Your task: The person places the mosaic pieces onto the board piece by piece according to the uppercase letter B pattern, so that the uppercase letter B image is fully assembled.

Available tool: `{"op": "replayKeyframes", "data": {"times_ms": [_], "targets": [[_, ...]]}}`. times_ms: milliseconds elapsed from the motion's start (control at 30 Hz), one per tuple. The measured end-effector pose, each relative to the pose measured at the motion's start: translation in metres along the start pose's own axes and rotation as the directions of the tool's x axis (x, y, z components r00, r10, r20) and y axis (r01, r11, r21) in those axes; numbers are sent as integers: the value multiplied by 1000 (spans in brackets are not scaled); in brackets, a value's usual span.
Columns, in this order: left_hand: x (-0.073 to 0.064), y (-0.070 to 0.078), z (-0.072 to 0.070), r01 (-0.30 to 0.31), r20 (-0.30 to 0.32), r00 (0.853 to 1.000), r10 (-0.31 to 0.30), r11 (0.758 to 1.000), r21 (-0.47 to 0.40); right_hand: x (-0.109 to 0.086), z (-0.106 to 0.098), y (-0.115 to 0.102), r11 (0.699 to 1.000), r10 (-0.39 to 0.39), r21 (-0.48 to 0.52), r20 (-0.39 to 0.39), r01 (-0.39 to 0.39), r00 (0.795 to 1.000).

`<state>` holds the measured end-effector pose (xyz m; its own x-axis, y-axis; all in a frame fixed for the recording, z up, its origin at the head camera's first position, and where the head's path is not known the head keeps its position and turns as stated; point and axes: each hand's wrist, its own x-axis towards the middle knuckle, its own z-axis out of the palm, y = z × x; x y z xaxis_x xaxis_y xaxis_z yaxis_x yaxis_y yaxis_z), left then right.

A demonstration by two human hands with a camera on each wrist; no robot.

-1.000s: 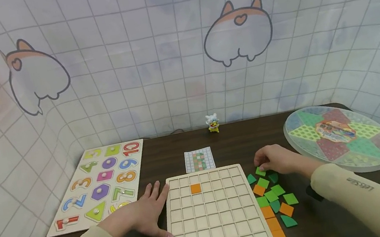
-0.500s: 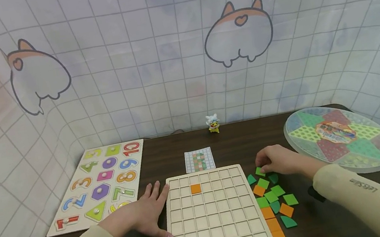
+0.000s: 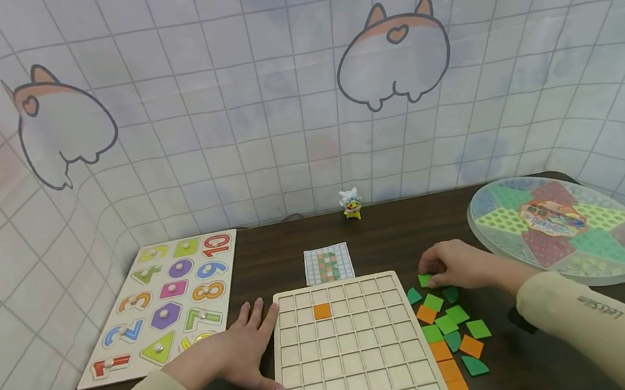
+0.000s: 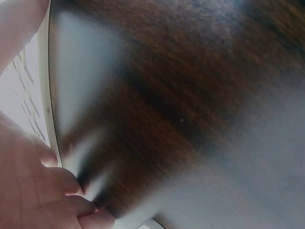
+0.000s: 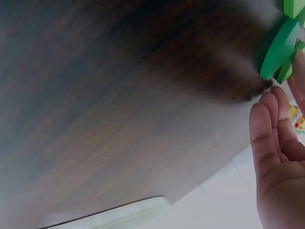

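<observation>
A wooden grid board (image 3: 362,363) lies at the front middle of the table, with one orange square tile (image 3: 322,311) in an upper cell. My left hand (image 3: 241,350) is spread at the board's left edge, thumb on its rim and fingertips at its upper left side. To the right of the board, my right hand (image 3: 456,264) pinches a light green square tile (image 3: 424,280) low at the table. In the right wrist view the thumb lies against the light green tile (image 5: 285,71), beside a dark green rounded piece (image 5: 280,47). The fingertips are partly hidden in the head view.
Several loose green and orange tiles (image 3: 446,323) lie along the board's right side. A printed pattern card (image 3: 328,264) sits behind the board. A number puzzle (image 3: 162,305) is at left, a round game board (image 3: 560,229) at right, a small figurine (image 3: 351,204) at the back.
The light green tile at my right fingertips has shifted slightly left and away from me. My left hand stays in place on the board's edge.
</observation>
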<state>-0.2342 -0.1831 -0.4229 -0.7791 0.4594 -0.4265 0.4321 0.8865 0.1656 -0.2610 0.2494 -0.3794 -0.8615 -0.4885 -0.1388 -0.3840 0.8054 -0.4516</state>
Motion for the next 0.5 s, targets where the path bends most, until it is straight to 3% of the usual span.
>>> {"op": "replayKeyframes", "data": {"times_ms": [333, 500], "targets": [[1, -1, 1, -4, 0, 1000, 4, 1000, 7, -1, 1, -2, 999, 45, -2, -10, -45, 999], [-1, -1, 0, -7, 1, 1000, 7, 1000, 0, 1, 0, -9, 999, 32, 7, -49, -32, 998]]}}
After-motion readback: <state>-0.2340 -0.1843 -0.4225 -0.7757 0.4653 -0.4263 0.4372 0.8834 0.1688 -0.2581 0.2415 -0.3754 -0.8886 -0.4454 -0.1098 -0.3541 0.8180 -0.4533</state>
